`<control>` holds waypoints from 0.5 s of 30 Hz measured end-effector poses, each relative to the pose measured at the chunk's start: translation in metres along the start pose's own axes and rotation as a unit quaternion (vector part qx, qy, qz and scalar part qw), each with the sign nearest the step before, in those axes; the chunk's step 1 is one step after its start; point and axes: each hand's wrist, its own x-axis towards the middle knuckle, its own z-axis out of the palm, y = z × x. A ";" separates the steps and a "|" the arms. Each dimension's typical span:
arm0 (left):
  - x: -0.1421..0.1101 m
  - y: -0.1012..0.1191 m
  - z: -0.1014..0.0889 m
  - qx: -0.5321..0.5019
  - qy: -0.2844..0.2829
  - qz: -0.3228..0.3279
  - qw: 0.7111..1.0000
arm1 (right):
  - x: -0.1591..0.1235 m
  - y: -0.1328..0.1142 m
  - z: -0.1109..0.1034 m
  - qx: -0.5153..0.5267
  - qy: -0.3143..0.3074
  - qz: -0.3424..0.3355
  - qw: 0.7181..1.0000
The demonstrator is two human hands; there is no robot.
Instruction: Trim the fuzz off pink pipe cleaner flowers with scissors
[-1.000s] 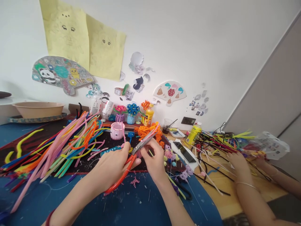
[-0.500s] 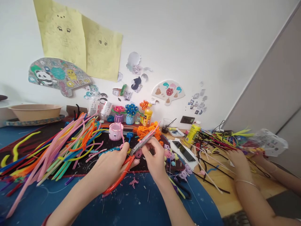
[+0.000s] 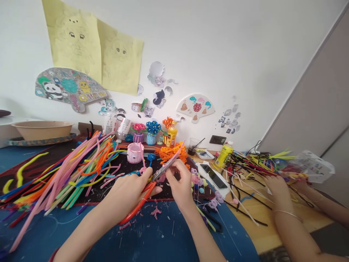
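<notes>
Scissors point(image 3: 156, 177) lie between our left hand point(image 3: 133, 185) and our right hand point(image 3: 180, 183), above the near part of the dark mat point(image 3: 58, 150) on the counter point(image 3: 158, 240). Several of our left fingers are hidden under the palm, so we see only 1 part of the orange-red handles point(image 3: 136, 212), which come out below that hand. Where the right fingers meet the metal blades point(image 3: 165, 168), it is hard to make out what they pinch. A thin pink strand point(image 3: 182, 145) runs along the blades, and its lower end we cannot follow. Our forearms are cut off by the bottom edge.

Our left hand is closed around the handles; our right hand is curled beside the blades, and we cannot tell if it is clamped on the strand. Both hands are near each other, with the pivot between them.

The long axis goes diagonally: the handles point to our near left, the tips to the far right, toward the orange pile point(image 3: 170, 153). Whether the 2 blades are parted, we cannot tell. Behind our left hand stands the pink pot point(image 3: 134, 155).
</notes>
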 end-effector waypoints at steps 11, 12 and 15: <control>-0.005 0.005 -0.011 -0.058 -0.028 -0.031 0.997 | -0.001 0.001 0.000 0.003 0.006 0.009 1.000; -0.005 0.006 -0.012 -0.061 -0.031 -0.031 0.997 | -0.002 0.001 0.000 0.001 0.010 0.009 1.000; -0.003 0.006 -0.014 -0.049 -0.028 -0.037 0.998 | -0.002 0.001 -0.001 -0.002 0.020 0.009 1.000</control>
